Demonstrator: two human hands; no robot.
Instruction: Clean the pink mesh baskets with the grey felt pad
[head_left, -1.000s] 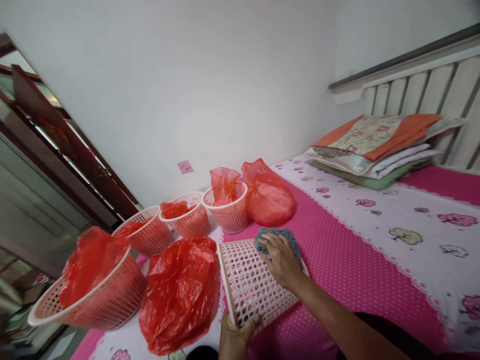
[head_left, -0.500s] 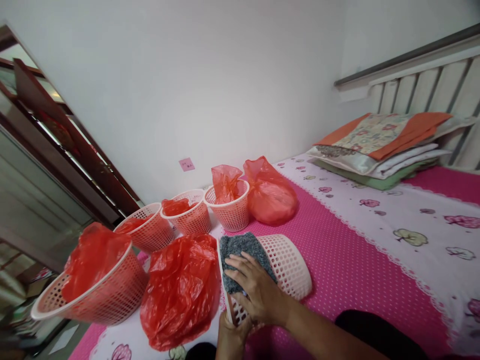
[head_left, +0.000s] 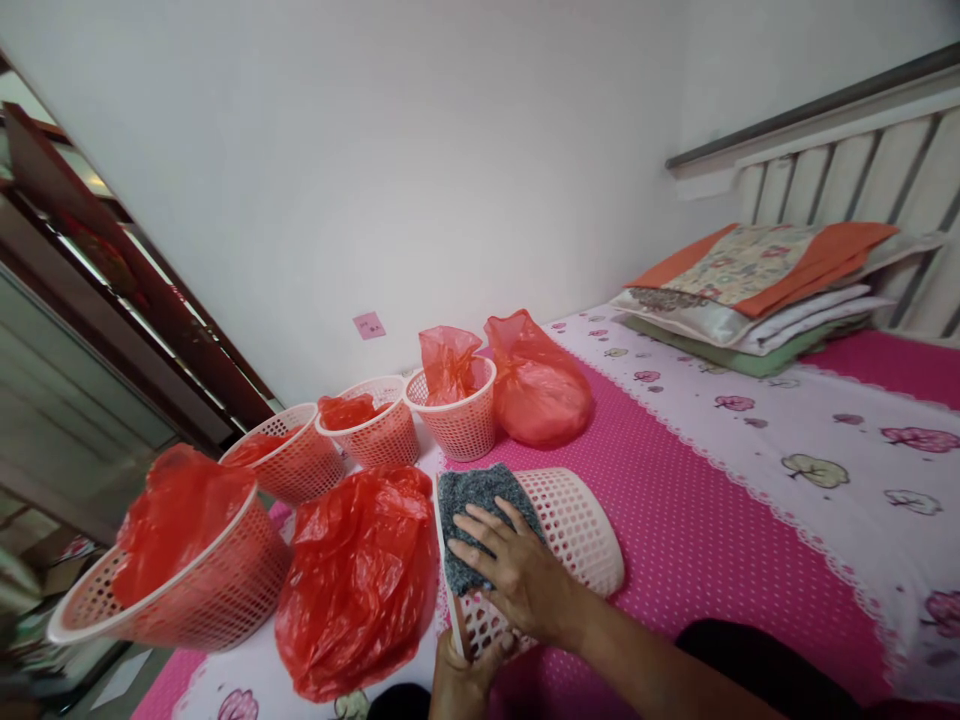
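A white lattice basket (head_left: 577,525) is seen lying on its side on the bed (head_left: 712,530), mouth toward 9 o'clock. Its rim is gripped at the lower edge by the left hand (head_left: 469,672), fingers (head_left: 501,648) curled closed around the plastic. A grey cloth (head_left: 472,505) is pressed flat against the basket near the rim by the right hand (head_left: 517,575), fingers spread and extended, not clenched. A red plastic bag (head_left: 356,580) sits just beside the basket at 9 o'clock. Three upright baskets (head_left: 461,420) with red liners are noted at 11 o'clock, near the wall (head_left: 375,150). Folded bedding (head_left: 750,290) is stacked at 2 o'clock.
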